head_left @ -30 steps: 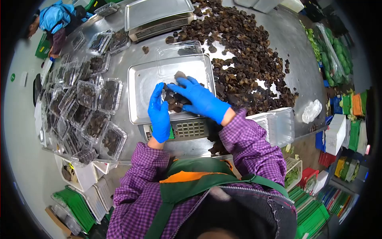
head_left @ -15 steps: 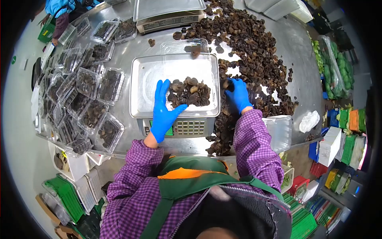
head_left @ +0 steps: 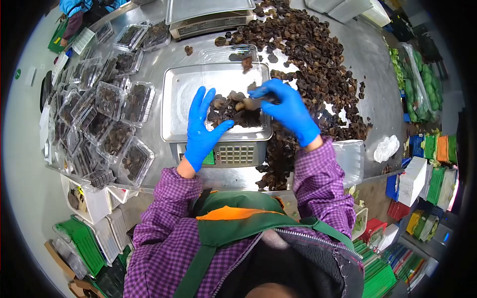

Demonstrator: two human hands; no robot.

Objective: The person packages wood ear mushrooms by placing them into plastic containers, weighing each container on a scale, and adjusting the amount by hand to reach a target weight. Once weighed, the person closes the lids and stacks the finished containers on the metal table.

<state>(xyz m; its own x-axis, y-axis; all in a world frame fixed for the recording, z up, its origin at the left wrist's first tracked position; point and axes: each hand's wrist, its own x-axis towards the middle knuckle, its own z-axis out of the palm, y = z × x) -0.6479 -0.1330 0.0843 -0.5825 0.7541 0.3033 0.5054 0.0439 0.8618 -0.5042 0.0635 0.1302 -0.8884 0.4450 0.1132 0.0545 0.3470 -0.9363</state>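
Brown fungus pieces (head_left: 232, 115): between our hands, on the scale pan (head_left: 175, 107).
Left hand (head_left: 199, 131): spread open, along their left.
Right hand (head_left: 290, 111): curled over their right edge; we cannot tell its grip.

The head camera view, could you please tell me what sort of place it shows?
Probably a food-packing room: a digital scale stands on a metal table, beside a loose heap of what look like wood ear mushrooms, with many filled clear clamshell boxes gathered to the left.
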